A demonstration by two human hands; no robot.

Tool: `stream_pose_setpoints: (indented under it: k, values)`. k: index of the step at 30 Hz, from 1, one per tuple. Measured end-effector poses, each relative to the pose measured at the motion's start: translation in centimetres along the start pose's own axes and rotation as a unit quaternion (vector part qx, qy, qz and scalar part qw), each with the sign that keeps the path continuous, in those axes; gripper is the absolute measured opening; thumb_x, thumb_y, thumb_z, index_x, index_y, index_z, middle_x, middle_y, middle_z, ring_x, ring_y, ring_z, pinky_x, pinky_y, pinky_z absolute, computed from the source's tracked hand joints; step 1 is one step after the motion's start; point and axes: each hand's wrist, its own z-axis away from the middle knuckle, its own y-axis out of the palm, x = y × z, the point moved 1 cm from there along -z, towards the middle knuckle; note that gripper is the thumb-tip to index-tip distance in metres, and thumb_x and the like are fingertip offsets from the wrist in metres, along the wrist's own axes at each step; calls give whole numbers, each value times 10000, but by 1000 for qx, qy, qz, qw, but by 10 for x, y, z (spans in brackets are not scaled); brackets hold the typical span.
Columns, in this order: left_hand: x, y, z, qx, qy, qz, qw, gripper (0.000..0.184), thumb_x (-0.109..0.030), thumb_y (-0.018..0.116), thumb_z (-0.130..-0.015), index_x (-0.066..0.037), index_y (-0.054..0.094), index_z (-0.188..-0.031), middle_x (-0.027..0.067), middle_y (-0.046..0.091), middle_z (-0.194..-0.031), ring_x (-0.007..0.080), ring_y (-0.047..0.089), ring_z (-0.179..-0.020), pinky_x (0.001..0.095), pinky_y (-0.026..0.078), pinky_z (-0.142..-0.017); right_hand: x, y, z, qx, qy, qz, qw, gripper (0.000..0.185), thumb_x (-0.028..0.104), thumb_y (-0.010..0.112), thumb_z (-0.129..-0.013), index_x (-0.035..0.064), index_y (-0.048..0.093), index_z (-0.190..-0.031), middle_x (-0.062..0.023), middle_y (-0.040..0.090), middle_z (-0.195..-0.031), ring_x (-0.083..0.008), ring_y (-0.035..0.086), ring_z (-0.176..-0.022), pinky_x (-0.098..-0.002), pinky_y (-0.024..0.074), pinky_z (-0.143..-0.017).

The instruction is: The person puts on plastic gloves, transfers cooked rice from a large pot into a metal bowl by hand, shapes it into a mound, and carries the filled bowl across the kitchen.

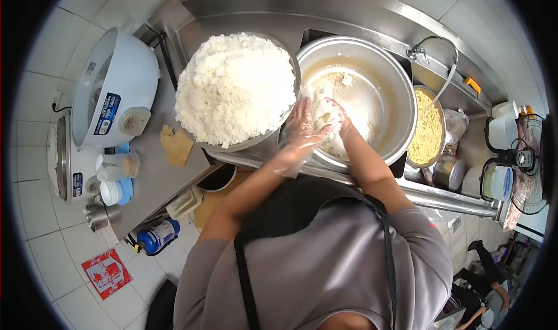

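Observation:
A mound of white rice [235, 88] fills a wide metal bowl on the steel counter. Right beside it is a large metal pot [381, 68] with some rice and brownish residue on its bottom. My left hand [305, 127], in a clear plastic glove, is at the pot's left edge, its fingers curved against a clump of rice [325, 112]. My right hand [343, 120] reaches over the pot's near rim and presses the same clump from the other side. Both hands are partly covered by rice and plastic.
Yellow noodles [425, 129] fill a bowl on the right, beneath a faucet [415, 52]. A large rice cooker [116, 91], cups [110, 191] and a brown cloth [176, 145] are at left. A fan [526, 158] is at far right; a person [494, 298] appears lower right.

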Motion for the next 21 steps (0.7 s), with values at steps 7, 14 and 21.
stream_pose_setpoints:
  k: [7, 14, 21]
  values:
    - [-55, 15, -16, 136, -291, 772, 549, 1001, -795, 357, -796, -111, 119, -1487, 199, 221, -1490, 367, 273, -1352, 590, 235, -1049, 86, 101, 47, 61, -156, -187, 968, 444, 229, 543, -898, 64, 484, -1305, -141, 585, -1206, -299, 568, -1100, -443, 461, -952]
    - [-125, -25, -58, 59, -80, 854, 511, 868, -722, 429, -829, -169, 224, -1466, 120, 381, -1423, 306, 412, -1284, 509, 339, -1052, 124, 171, 91, -24, -400, 132, 907, 634, 326, 656, -820, 39, 436, -1341, -104, 496, -1324, -252, 461, -1235, -393, 349, -1055]
    - [-145, -73, -52, -28, 106, 761, 639, 627, -557, 424, -932, -77, 419, -1337, 68, 474, -1321, 188, 464, -1213, 346, 375, -1023, 120, 259, 99, -47, -503, 266, 821, 449, 182, 647, -839, 7, 522, -1233, -103, 564, -1192, -179, 518, -1113, -314, 388, -985]
